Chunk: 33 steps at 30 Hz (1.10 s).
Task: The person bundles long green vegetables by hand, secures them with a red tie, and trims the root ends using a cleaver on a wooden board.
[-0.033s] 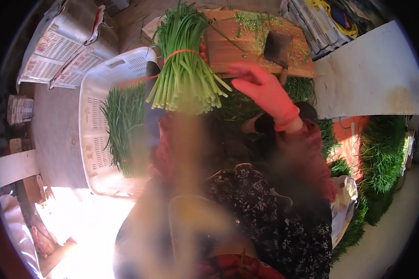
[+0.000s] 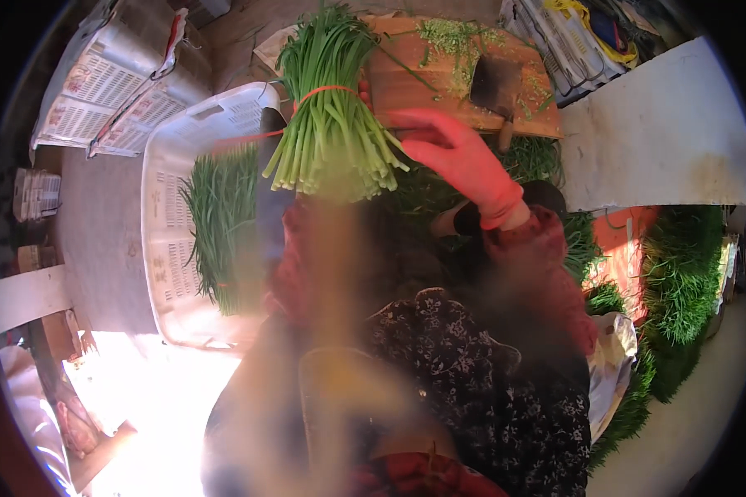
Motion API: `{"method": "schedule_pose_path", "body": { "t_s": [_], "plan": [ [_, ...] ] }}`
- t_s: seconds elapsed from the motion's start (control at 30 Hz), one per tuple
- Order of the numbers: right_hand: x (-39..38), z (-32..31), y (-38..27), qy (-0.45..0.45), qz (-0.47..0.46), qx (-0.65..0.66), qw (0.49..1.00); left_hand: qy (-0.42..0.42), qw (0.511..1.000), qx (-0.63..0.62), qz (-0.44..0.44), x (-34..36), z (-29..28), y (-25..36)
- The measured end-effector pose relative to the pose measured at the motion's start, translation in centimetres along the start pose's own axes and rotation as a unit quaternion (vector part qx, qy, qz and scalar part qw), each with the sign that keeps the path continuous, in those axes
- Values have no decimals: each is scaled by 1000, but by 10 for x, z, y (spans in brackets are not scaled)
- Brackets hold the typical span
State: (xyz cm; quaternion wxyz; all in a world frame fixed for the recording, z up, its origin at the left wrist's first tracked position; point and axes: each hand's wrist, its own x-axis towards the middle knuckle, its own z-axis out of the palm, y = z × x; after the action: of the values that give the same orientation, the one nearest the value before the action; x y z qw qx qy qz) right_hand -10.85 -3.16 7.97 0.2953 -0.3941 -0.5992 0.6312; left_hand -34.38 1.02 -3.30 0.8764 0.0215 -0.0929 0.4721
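Note:
A thick bunch of garlic chives (image 2: 331, 116), pale cut ends toward me, is held up in front of me with a red tie (image 2: 327, 89) around its middle. A loose red strip (image 2: 253, 136) runs out to its left. My left hand (image 2: 363, 89), red-gloved, grips the bunch from behind; only some fingertips show at its right side. My right hand (image 2: 464, 161), in a red rubber glove, is open beside the bunch's right side, fingers stretched toward it; whether they touch the stalks I cannot tell.
A round wooden board (image 2: 439, 91) with chopped green bits and a dark cleaver (image 2: 495, 85) lies beyond. A white crate (image 2: 170, 240) at left holds more chives (image 2: 224, 224). Stacked crates (image 2: 112, 91) stand far left; piles of greens (image 2: 680, 273) lie at right. A blurred streak covers the lower middle.
My right hand has moved slightly left, closer to the bunch. The bunch has barely shifted.

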Motion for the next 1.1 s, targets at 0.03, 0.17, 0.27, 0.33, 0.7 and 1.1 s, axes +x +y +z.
{"method": "schedule_pose_path", "body": {
  "t_s": [0.03,0.17,0.27,0.33,0.7,1.1],
  "plan": [
    [8,5,3,-15,-79,-2,997,12,1000,21,15,3,5,-3],
    [-18,-31,-19,-170,187,33,967,74,987,102,98,8,40,-11],
    [-19,-52,4,33,64,-5,997,68,993,81,42,29,48,-27],
    [0,-42,1,47,19,3,999,173,969,159,82,28,52,-19],
    [21,-28,-18,-105,-148,177,967,28,876,442,190,21,60,4],
    [-87,-54,81,-146,309,-107,934,170,974,141,46,18,17,-45]
  ]
}}
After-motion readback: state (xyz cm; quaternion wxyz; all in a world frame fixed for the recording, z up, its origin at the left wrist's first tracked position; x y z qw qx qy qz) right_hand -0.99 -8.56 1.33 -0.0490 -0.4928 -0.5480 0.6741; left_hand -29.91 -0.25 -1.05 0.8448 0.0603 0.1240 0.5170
